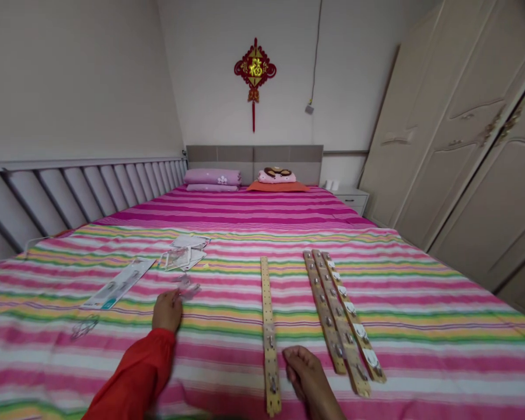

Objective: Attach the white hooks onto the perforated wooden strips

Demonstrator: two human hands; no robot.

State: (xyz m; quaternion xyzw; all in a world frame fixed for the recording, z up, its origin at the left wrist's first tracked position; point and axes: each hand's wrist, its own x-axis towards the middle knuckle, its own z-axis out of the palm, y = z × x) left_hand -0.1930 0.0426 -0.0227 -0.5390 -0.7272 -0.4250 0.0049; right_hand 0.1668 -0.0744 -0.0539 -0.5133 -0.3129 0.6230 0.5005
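My left hand (167, 310), in a red sleeve, has its fingertips pinched together at the near edge of a small group of clear plastic hooks (191, 290). It seems to grip one of them. Beside a narrow wooden strip (266, 300) with rows of small holes, my right hand (305, 373) is closed with curled fingers, apart from the strip. Whatever it may hold is hidden. Clear pieces with metal hooks (270, 341) sit on the strip's near half. Farther right lie two strips with metal hooks (336, 315) and one with white-backed hooks (359, 331).
A packaging card (119, 286) lies at left, with a tangle of thin wire-like pieces (85, 326) below it. Clear and white packets (186, 251) are piled beyond my left hand. Everything rests on a striped bedsheet (227, 350). A slatted rail (91, 186) borders the left side; wardrobes (455, 134) stand right.
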